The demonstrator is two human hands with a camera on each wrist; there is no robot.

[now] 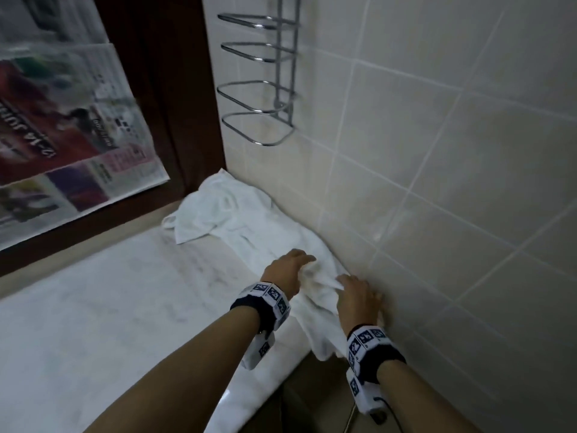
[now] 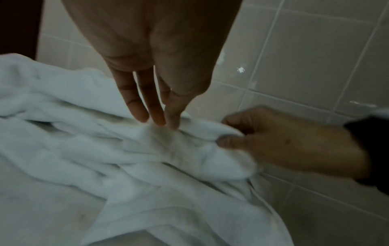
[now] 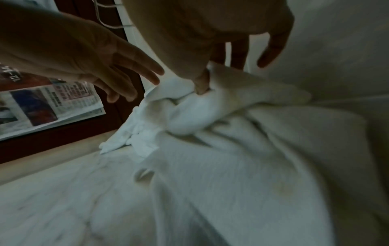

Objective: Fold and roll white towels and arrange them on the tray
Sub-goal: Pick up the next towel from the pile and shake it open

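A crumpled white towel (image 1: 315,323) lies along the tiled wall on the white marble counter (image 1: 125,307), one end hanging over the front edge. A second crumpled towel (image 1: 218,214) sits behind it in the corner. My right hand (image 1: 342,281) pinches a raised fold of the near towel (image 2: 105,149) between thumb and finger; the right wrist view shows the thumb pressed into the towel (image 3: 231,149). My left hand (image 1: 307,260) is open just left of that fold, and its straight fingers (image 2: 157,116) touch the cloth. No tray is in view.
The tiled wall (image 1: 437,182) stands right beside my right hand. A chrome wire rack (image 1: 265,89) is fixed high on it. Newspaper (image 1: 62,135) covers a dark wooden frame at the left. The counter's front edge (image 1: 265,385) runs close under my wrists.
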